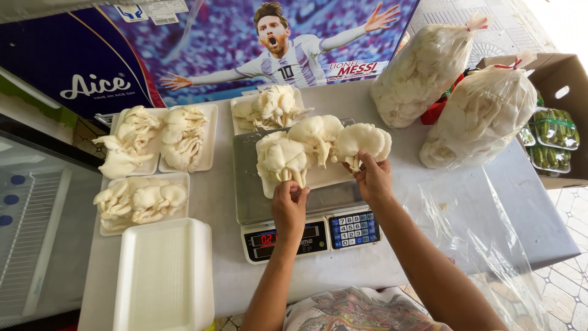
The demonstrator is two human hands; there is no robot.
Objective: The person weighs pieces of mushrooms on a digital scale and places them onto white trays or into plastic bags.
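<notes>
Head view, looking down on a white table point(214, 202) set up for portioning oyster mushrooms. Left hand point(289, 205) pinched on the stems of the left cluster point(280, 158); right hand point(373, 178) closed, fingers curled, on the base of the right cluster point(362, 140). Both clusters, with a middle cluster point(316, 135) between them, resting on a white foam tray point(324, 176) atop the steel pan of a digital scale point(245, 184), red display lit.

Seemingly the weighing step: settling or adjusting one portion on the scale. Calls next, by judgement, for a light grip at the stems, as the caps look brittle, and for both hands off the pan before trusting the reading.

Around the scale: four filled trays point(184, 138) behind and to the left, a stack of empty foam trays point(162, 276) at the near left edge, two tied clear bags of mushrooms point(422, 67) at the right rear, a cardboard box point(569, 79) with wrapped packs of okra point(554, 125), and loose clear plastic film point(484, 245) hanging off the right side of the table.
</notes>
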